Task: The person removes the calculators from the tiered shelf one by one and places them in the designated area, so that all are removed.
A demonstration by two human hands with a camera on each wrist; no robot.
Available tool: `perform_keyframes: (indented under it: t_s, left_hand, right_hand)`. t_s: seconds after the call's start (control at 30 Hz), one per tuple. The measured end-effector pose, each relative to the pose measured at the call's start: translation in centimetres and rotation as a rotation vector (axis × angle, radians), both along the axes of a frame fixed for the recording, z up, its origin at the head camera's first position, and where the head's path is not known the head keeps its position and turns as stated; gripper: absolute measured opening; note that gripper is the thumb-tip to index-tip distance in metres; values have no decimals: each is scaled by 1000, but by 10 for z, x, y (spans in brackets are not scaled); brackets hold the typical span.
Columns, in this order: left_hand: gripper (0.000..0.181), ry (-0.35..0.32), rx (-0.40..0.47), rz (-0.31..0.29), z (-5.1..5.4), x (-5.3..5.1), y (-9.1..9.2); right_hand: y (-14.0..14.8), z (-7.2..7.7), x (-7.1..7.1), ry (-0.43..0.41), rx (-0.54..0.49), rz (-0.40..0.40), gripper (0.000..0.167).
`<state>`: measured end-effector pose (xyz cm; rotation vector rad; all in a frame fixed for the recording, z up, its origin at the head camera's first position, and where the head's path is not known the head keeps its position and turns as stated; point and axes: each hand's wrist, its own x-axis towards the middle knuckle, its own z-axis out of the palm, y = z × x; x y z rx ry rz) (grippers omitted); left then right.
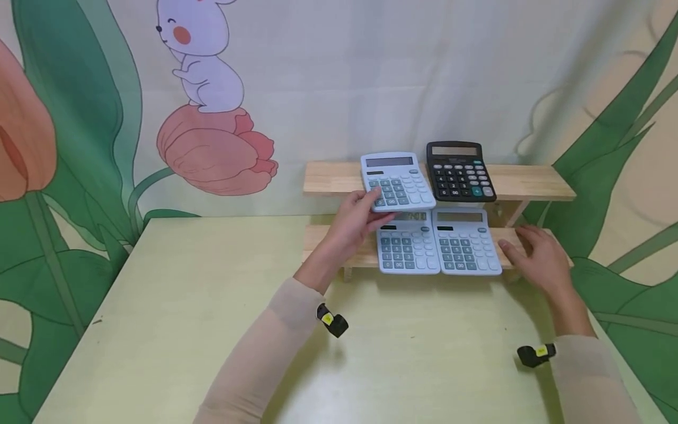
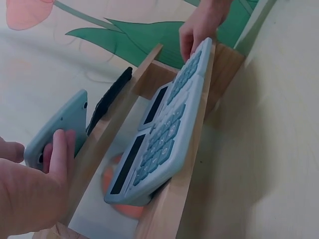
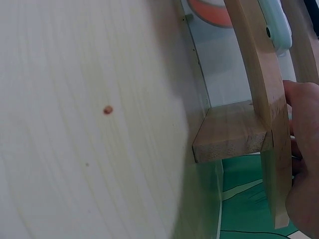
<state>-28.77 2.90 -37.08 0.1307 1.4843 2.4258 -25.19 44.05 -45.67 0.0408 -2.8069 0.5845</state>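
Observation:
My left hand (image 1: 354,221) grips a light blue calculator (image 1: 398,182) by its lower left corner, thumb on the front and fingers behind. That calculator is at the upper shelf board (image 1: 331,178), left of a black calculator (image 1: 461,171). Two more light blue calculators stand side by side on the lower shelf board (image 1: 315,242): a left one (image 1: 408,247) and a right one (image 1: 467,247). In the left wrist view the held calculator (image 2: 62,124) shows its back. My right hand (image 1: 542,259) rests on the lower board's right end, with the fingers partly hidden.
The two-tier wooden rack stands at the back of a pale wood-grain table (image 1: 212,306). Behind it hangs a curtain (image 1: 371,76) printed with a rabbit, flowers and green leaves. A side support (image 3: 232,132) shows under the lower board in the right wrist view.

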Motion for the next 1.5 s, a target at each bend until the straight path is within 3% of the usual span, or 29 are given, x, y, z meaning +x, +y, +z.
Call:
perform_keyframes:
  t_s: [0.17, 0.33, 0.47, 0.63, 1.07, 1.5]
  left_hand:
    - [39, 23, -36, 11, -6, -2, 0]
    - [39, 73, -37, -17, -8, 2, -4]
    - [42, 97, -44, -50, -5, 6, -8]
    - [42, 156, -115, -67, 3, 11, -16]
    - [32, 279, -325, -60, 18, 23, -70]
    - [36, 367, -463, 61, 20, 26, -115]
  right_hand:
    - [-1, 0, 3, 3, -6, -3, 74]
    - [-1, 1, 3, 4, -9, -9, 75]
    - [0, 0, 2, -3, -11, -11, 75]
    - [1, 0, 1, -5, -17, -18, 75]
    - [0, 1, 1, 2, -19, -5, 74]
    - [1, -1, -1, -28, -19, -17, 76]
